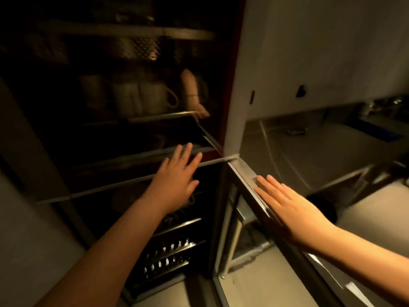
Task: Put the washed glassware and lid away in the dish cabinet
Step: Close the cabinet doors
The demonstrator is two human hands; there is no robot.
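Note:
The dark dish cabinet (141, 155) stands open in front of me, its shelves barely lit. My left hand (177, 180) reaches into it with fingers spread and holds nothing. My right hand (287, 207) lies flat, fingers apart, against the edge of the open cabinet door (245, 173). Pale mugs (137, 96) stand in a row on an upper shelf. Shiny rows of glassware or utensils (168, 255) glint on a low shelf. A reflection of an arm shows on the cabinet's inner right side. I see no lid.
To the right, a grey counter (309, 151) runs along the wall, with a small object (295, 131) on it and a sink area (380, 127) at the far end. A pale floor (365, 209) lies below. A dark round object (321, 202) sits on the floor beside the door.

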